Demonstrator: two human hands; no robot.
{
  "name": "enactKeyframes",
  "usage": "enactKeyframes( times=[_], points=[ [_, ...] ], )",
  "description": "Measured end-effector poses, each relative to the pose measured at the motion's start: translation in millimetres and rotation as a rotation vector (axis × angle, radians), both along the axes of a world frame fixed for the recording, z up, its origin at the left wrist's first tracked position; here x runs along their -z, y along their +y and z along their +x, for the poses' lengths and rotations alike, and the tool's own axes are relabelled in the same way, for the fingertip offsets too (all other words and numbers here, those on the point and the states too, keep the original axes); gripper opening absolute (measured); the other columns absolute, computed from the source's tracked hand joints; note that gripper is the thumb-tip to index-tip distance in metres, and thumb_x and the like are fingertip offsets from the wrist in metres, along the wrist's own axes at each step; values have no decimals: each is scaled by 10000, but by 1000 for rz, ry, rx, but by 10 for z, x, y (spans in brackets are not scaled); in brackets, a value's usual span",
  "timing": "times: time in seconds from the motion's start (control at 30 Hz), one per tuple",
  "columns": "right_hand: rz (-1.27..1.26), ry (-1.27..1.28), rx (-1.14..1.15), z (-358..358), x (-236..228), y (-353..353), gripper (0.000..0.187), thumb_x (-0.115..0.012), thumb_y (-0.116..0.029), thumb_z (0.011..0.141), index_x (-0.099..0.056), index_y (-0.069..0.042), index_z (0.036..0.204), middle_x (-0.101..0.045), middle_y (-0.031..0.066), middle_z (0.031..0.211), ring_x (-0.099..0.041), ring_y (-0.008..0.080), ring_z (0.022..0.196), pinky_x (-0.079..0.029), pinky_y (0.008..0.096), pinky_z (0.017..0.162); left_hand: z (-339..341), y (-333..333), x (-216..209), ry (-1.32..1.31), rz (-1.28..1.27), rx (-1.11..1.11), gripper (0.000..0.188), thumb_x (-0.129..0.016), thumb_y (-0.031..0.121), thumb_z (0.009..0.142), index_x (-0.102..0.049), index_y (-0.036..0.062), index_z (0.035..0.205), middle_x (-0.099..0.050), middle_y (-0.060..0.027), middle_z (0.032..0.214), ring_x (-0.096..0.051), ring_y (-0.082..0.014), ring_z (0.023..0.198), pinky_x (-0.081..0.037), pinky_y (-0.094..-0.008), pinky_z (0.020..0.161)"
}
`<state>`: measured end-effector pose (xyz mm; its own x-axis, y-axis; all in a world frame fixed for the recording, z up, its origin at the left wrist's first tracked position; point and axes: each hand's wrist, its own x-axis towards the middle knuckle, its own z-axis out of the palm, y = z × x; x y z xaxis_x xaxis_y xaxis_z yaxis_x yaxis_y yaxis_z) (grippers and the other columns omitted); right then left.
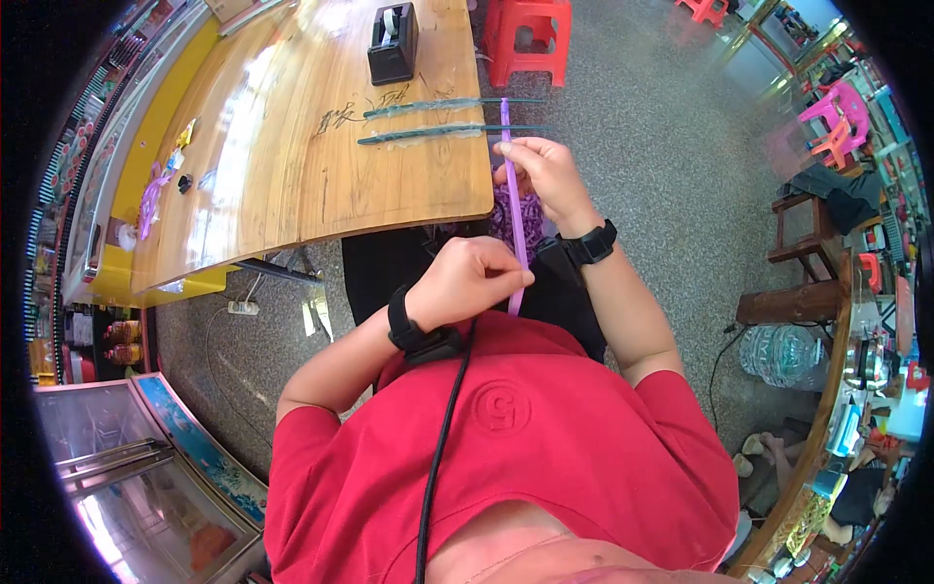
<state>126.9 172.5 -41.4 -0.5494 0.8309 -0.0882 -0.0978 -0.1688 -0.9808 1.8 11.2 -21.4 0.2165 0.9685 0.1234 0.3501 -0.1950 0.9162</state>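
A flat purple ribbon (517, 209) runs from the lap up to two thin dark green sticks. The upper stick (428, 106) and lower stick (418, 134) are fixed to the wooden table under clear tape, their ends jutting past its right edge. At those ends the ribbon crosses both sticks. My left hand (472, 279) pinches the ribbon close to my shirt, thumb and fingertips together. Further up, just below the lower stick, my right hand (547, 177) is closed on the same ribbon. Partly behind the right hand, a heap of purple strands (500, 222) rests by my lap.
A black tape dispenser (393, 49) stands on the wooden table (292, 146). Past its far right corner is a red plastic stool (528, 44). A black cable (445, 438) hangs down my shirt. At right are a wooden stool (808, 229) and a large clear bottle (778, 357).
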Motion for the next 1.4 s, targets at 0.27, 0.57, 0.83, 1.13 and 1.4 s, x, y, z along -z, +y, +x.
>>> enactKeyframes(
  times=[0.27, 0.57, 0.83, 1.13, 1.4],
  points=[
    [-156, 110, -65, 73, 3, 6, 246, -603, -254, 961, -664, -33, 1050, -708, 88, 798, -629, 112, 613, -492, 236, 542, 21, -244, -257, 110, 219, 342, 91, -743, 86, 800, -701, 15, 762, -646, -100, 721, -634, -261, 674, -508, -351, 603],
    [396, -178, -3, 332, -207, -125, 262, -639, -160, 929, -664, -77, 1176, -679, 36, 786, -590, 114, 616, -489, 252, 569, -75, -252, -598, 59, 333, 299, 79, -770, 81, 775, -712, 27, 773, -669, -90, 750, -650, -240, 682, -516, -326, 596],
    [1746, -151, -104, 395, -972, -59, 314, -718, -9, 706, -730, -71, 1013, -645, 43, 756, -568, 224, 632, -468, 353, 552, -286, 111, -1332, -20, 307, 244, 52, -774, 69, 794, -736, 36, 800, -708, -94, 800, -686, -207, 717, -525, -295, 642],
    [1293, -380, 173, -281, -913, 1386, 185, -669, -210, 908, -715, -66, 1013, -664, 73, 789, -616, 153, 694, -483, 278, 628, -662, 1232, -1706, -164, 349, -367, 372, -627, 132, 951, -559, 29, 1302, -675, -30, 989, -611, -71, 815, -494, -208, 695],
    [1019, -478, -5, -472, -479, 1693, 246, -643, -310, 899, -734, -128, 1039, -708, 123, 835, -676, 206, 741, -506, 322, 703, -873, 1727, -1079, 236, 360, -224, 207, -651, 173, 931, -694, 38, 1082, -689, -10, 861, -605, -73, 705, -503, -232, 638]
  ],
)
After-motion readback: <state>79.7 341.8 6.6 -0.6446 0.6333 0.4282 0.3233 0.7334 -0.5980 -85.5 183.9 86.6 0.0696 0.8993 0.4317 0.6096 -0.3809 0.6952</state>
